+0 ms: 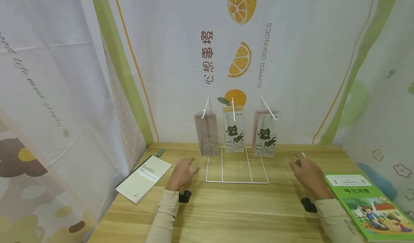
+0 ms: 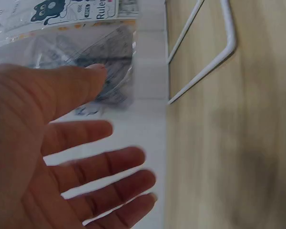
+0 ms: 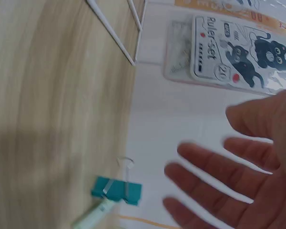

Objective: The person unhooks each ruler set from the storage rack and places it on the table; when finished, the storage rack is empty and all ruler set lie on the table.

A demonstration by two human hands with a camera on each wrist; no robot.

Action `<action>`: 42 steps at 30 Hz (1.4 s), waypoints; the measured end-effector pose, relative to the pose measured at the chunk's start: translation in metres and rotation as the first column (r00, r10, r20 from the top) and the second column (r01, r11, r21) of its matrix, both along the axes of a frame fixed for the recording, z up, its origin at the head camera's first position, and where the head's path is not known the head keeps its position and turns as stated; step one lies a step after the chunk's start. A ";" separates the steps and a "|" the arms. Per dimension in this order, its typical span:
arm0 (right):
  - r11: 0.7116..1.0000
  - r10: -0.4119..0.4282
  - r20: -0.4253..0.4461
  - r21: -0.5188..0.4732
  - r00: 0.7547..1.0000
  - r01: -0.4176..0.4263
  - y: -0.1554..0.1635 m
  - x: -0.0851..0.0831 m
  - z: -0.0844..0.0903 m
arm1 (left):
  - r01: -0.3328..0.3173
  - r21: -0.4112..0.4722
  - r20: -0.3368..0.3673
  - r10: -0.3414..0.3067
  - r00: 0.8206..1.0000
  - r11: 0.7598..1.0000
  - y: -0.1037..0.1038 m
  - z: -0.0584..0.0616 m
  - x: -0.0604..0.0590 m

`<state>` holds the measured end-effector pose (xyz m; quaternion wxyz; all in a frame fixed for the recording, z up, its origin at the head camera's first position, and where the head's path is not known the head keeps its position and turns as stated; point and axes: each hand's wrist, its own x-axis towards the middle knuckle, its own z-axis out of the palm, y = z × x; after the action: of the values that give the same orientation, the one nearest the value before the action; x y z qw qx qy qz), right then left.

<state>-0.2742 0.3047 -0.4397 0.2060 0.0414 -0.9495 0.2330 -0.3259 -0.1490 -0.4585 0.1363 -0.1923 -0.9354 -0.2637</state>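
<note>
My left hand (image 1: 182,173) is held over the table with relaxed fingers, between a notepad (image 1: 143,178) and a white wire rack (image 1: 237,182). In the left wrist view its fingers are spread and nothing is in them. Ruler set packs hang from the rack's hooks: a greyish one (image 1: 207,135) at left, a cat-printed one (image 1: 234,135) in the middle, another cat-printed one (image 1: 266,137) at right. To the right of the rack is my right hand (image 1: 307,174), fingers apart and holding nothing. Near it lie a teal binder clip (image 3: 117,190) and a pale green stick-like item (image 3: 93,214).
A green picture book (image 1: 372,207) lies at the table's right side. At the back left is a small blue item (image 1: 160,152), too small to tell. Printed curtains (image 1: 181,56) hang behind and on both sides of the wooden table (image 1: 236,214).
</note>
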 end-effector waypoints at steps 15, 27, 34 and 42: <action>0.950 0.012 -0.008 -0.313 1.000 -0.014 -0.020 -0.032 -0.017 | 0.158 0.181 0.268 -0.204 0.942 0.971 0.027 -0.038 -0.008; 0.794 0.141 -0.075 -0.587 0.987 -0.158 -0.036 -0.054 0.012 | 0.059 0.187 0.220 -0.100 0.970 0.981 0.036 -0.055 -0.007; 0.756 0.157 -0.119 -0.624 0.980 -0.197 -0.041 -0.056 0.022 | 0.020 0.170 0.233 -0.059 0.971 0.985 0.039 -0.056 -0.005; 0.735 0.175 -0.142 -0.639 0.974 -0.225 -0.046 -0.057 0.029 | 0.009 0.153 0.224 -0.044 0.974 0.988 0.038 -0.054 -0.005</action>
<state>-0.3314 0.2590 -0.4104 0.2155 0.0772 -0.7909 0.5675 -0.3311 -0.1106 -0.5125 0.0392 -0.1626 -0.9194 -0.3559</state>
